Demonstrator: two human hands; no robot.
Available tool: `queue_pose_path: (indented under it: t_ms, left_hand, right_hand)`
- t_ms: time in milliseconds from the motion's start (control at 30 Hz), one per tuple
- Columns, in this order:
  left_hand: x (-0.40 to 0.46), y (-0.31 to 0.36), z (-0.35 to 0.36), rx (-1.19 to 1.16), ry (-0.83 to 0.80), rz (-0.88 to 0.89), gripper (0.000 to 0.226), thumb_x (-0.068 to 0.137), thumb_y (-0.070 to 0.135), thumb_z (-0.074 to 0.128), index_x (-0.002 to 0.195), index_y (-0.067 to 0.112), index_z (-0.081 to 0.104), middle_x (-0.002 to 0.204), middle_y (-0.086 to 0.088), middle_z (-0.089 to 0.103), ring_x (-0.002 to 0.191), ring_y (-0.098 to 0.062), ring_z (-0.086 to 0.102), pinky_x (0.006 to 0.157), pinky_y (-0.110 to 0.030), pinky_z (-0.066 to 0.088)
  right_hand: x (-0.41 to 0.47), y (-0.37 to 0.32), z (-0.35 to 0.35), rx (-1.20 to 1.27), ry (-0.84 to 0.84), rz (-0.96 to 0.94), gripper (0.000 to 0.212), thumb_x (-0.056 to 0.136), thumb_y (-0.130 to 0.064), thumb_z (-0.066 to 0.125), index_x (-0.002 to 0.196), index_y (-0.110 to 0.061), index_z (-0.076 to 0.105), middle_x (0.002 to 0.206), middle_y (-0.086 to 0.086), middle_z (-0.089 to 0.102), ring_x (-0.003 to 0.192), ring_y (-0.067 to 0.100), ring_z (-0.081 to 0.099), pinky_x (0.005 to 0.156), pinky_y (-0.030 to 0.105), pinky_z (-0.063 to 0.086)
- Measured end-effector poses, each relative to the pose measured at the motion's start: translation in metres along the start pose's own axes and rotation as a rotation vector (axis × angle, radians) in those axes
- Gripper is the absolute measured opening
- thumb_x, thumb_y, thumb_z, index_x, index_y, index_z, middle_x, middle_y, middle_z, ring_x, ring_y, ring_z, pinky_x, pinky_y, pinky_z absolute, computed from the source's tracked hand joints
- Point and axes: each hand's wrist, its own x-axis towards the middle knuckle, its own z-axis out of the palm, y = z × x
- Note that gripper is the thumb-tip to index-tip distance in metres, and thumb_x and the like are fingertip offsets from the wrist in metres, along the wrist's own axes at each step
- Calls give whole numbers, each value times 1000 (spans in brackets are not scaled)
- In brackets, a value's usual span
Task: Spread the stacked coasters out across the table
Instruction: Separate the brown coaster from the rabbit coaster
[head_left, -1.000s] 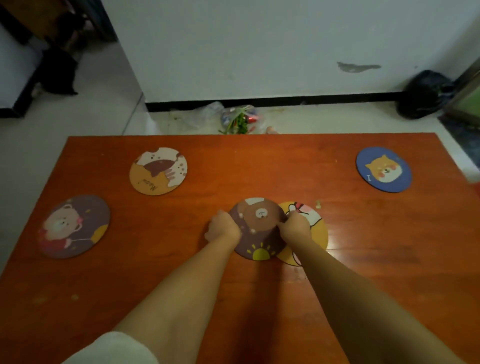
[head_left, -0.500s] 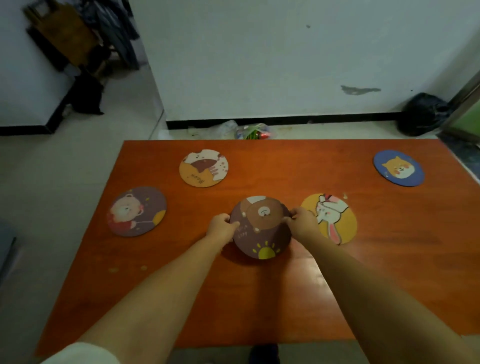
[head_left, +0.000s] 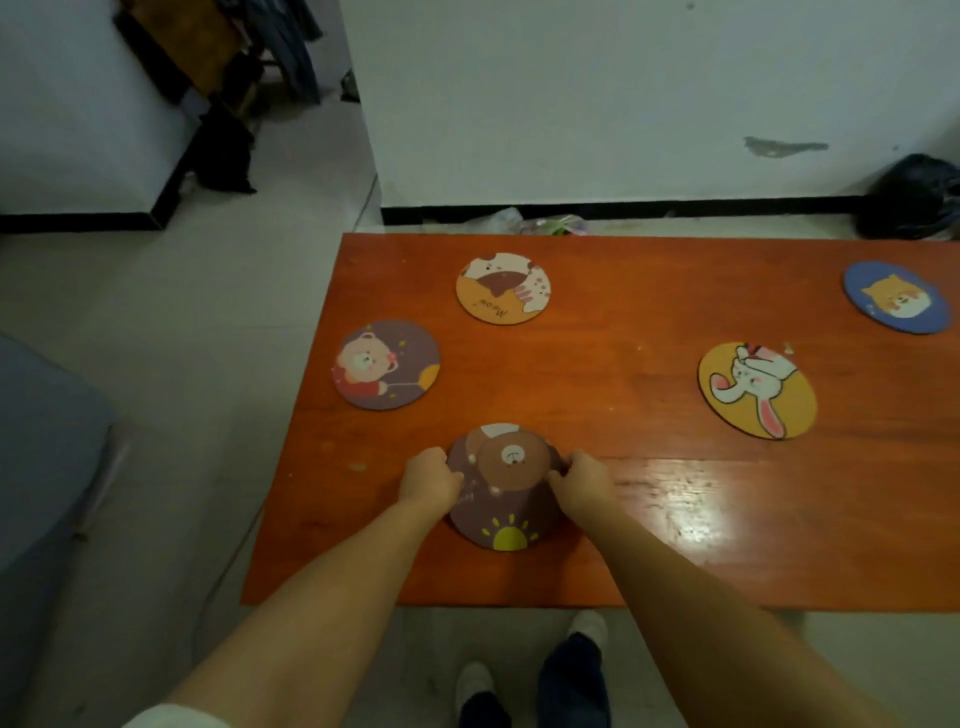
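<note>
We are holding the brown bear coaster (head_left: 506, 488) with our left hand (head_left: 430, 480) and right hand (head_left: 581, 482). The rabbit coaster (head_left: 757, 391), covered a second ago, is now lying apart at the right, so the spreading seems nearly finished.

Orange-red wooden table (head_left: 623, 545), glossy. Five round coasters on top, all well apart: bear/sun coaster (head_left: 506, 512) near front edge, pink bear (head_left: 385, 365) left, cat (head_left: 503, 289) far, rabbit (head_left: 757, 391) right, dog (head_left: 896, 297) far right.

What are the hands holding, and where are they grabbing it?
Both hands grip the brown bear coaster by its rim: the left hand on its left edge, the right hand on its right edge. Its far side looks tilted up.
</note>
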Motion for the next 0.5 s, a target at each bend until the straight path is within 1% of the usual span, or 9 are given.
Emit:
queue_pose_path:
  t_ms: [33,67,100,200,267,367,433,500]
  left_hand:
    - [0,1,1,17,4,15,14,94,21,57,95,7,55,109,-19,62,94,-32,58,75,-40,47]
    - [2,2,2,48,12,28,22,94,22,57,109,6,55,117,-18,60,103,-34,59,81,-42,50]
    - [3,3,0,84,16,38,30,93,23,57,118,7,52,124,-16,58,111,-35,58,85,-44,51]
    - [6,9,-8,136,34,38,51,89,26,63,132,11,41,137,-15,46,123,-36,50,93,-46,50]
    - [9,15,-15,133,23,49,54,89,28,64,133,11,39,139,-15,43,124,-36,49,96,-47,50]
    - [13,37,-18,117,11,96,49,90,29,62,130,9,42,135,-15,45,120,-36,50,96,-47,50]
    - [14,62,-16,95,7,148,43,91,28,60,126,8,44,131,-15,48,116,-36,52,92,-45,49]
    - [16,91,-9,61,-6,207,38,92,29,59,121,8,46,126,-14,49,111,-35,54,85,-43,48]
  right_hand:
    - [0,0,0,-33,7,-7,23,94,-21,53,108,-3,53,114,20,62,98,36,58,70,36,43]
    - [-1,0,-1,-73,10,-18,25,94,-22,53,110,-3,52,114,20,61,101,36,59,72,38,46]
    - [-1,-1,-2,-112,14,-31,26,94,-23,53,111,-4,50,114,19,60,102,36,59,75,41,49]
    - [1,-5,-11,-164,25,-42,33,92,-26,57,117,-7,45,120,17,54,105,37,58,85,49,53]
    - [6,-4,-24,-147,52,-27,37,91,-29,57,119,-9,44,123,17,52,108,38,57,87,48,52]
    - [16,5,-52,-105,117,-6,37,92,-33,55,120,-11,46,123,16,55,108,36,57,78,37,45]
    - [24,17,-76,-67,164,27,36,91,-32,56,119,-12,48,120,15,59,105,34,60,75,35,45]
    - [31,30,-102,-45,202,59,34,91,-29,56,119,-12,49,118,15,61,103,33,61,80,38,50]
